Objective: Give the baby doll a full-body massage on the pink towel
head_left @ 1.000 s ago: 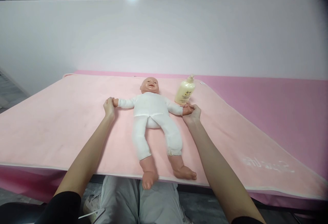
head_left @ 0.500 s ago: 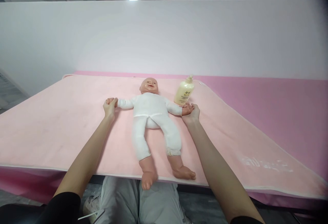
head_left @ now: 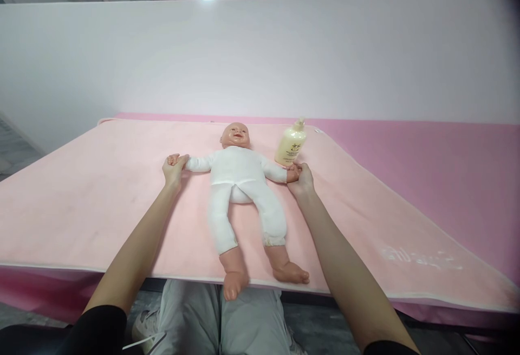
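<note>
A baby doll (head_left: 242, 173) with a white cloth body lies face up, its arms stretched out sideways and one foot past the table's front edge. On the left side, my left hand (head_left: 174, 172) is closed round the doll's hand, with the thumb near the white cuff. My right hand (head_left: 304, 180) grips the doll's other hand, thumb laid across it; the fingers beneath are partly hidden. Just behind that hand stands a pale yellow pump bottle (head_left: 291, 143) with dark print, slightly tilted in view.
A pale pink blanket (head_left: 101, 208) with white lettering at the right covers most of the pink table (head_left: 439, 165). Behind it rises a white partition (head_left: 260, 57). My grey-trousered legs (head_left: 219, 317) are below the front edge.
My right thumb has shifted slightly over the doll's hand. Otherwise the doll, the bottle and my left hand look nearly the same; the view has moved a touch.
</note>
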Available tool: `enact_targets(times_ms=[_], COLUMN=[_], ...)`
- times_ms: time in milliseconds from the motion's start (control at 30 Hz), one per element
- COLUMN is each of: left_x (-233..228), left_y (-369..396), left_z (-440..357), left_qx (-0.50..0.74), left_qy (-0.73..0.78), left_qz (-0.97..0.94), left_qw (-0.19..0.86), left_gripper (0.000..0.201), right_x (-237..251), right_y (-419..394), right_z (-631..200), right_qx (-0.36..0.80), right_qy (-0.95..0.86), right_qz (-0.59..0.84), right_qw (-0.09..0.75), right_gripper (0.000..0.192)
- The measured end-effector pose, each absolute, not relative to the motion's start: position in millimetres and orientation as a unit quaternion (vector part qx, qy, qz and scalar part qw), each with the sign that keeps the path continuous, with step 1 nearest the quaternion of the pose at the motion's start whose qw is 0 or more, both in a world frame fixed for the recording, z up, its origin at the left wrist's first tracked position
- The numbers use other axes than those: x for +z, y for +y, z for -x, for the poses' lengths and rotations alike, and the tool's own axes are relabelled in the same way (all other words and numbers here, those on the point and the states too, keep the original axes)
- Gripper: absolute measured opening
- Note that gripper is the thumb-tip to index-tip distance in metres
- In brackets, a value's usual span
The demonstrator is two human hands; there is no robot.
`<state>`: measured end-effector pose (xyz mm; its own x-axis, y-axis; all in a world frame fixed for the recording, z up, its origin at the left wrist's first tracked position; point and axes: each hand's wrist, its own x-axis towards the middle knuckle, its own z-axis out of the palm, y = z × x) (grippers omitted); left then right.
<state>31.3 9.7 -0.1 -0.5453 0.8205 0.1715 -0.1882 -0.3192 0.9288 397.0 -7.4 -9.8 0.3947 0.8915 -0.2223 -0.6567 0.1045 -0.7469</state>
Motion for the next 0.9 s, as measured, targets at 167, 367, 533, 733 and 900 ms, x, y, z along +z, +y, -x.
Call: enact_targets(times_ms=[167,367,533,733,900], left_x=[2.0,1.5,-0.4,-2.0,-4.9], left_y=[8.2,8.7,10.8,12.4,16.0], left_z=[-32.2,-31.2,-30.2,-29.9,-22.9], left_qx=[0.734,0.729,0.728,0.740,0.729], left_qy=[0.489,0.493,0.495,0.494,0.538], left_qz=[-0.325,-0.325,-0.325,-0.329,-0.334], left_qw=[0.341,0.347,0.346,0.317,0.260], left_gripper=[0.038,0.042,0.042,0.058,0.069], right_x=[-11.3,-11.1,-11.1,-8.2,-6.0], right_y=[-6.6,-6.5,-6.1,-8.8,-11.7], right_z=[-396.8,-397.0,-397.3,-394.9,-399.2], right_qx=[0.535,0.532,0.532,0.528,0.536], right_qy=[-0.153,-0.146,-0.148,-0.146,-0.119], right_qz=[0.392,0.397,0.418,0.401,0.325], right_qw=[0.733,0.733,0.722,0.734,0.770], right_gripper=[0.006,0.004,0.008,0.012,0.015])
